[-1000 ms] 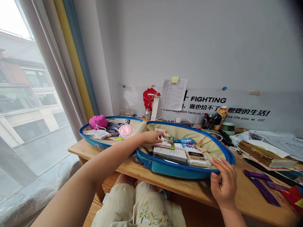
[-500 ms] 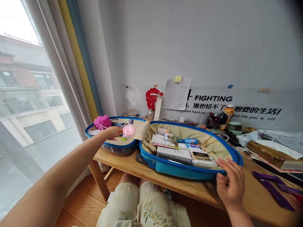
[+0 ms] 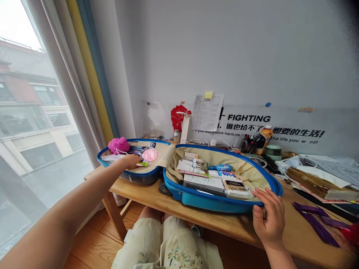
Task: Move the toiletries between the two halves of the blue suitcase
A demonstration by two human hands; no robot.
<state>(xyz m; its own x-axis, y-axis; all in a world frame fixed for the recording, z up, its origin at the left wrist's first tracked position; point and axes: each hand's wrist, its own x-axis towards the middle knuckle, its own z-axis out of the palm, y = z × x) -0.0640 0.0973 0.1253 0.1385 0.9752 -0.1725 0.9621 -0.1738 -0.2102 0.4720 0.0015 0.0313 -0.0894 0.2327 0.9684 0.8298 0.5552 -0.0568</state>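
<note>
An opened blue suitcase [image 3: 179, 196] with a beige lining lies across the table, its two halves side by side. My left hand [image 3: 130, 161] reaches into the left half, close to a narrow package with a bright green end [image 3: 142, 164]; its fingertips are mostly hidden. Around it are a pink mesh bath puff [image 3: 119, 145], a pink round item in clear wrap [image 3: 150, 154] and dark thin sticks [image 3: 137, 150]. My right hand [image 3: 269, 215] rests on the right half's rim, fingers spread and holding nothing. That half contains cotton swabs [image 3: 237, 188], a white box [image 3: 204, 182], tubes and a blue bottle [image 3: 223, 167].
The wooden table [image 3: 221, 220] carries purple wrappers [image 3: 315, 224], a brown pouch [image 3: 307, 180], a green-lidded jar [image 3: 273, 151] and an orange-labelled bottle [image 3: 264, 139] on the right. A white lamp [image 3: 185, 129] stands behind the suitcase. Curtains and a window are at the left.
My left hand has drawn back a little to the left and nearer, away from the pink round item. My right hand stays on the rim. The view has shifted slightly.
</note>
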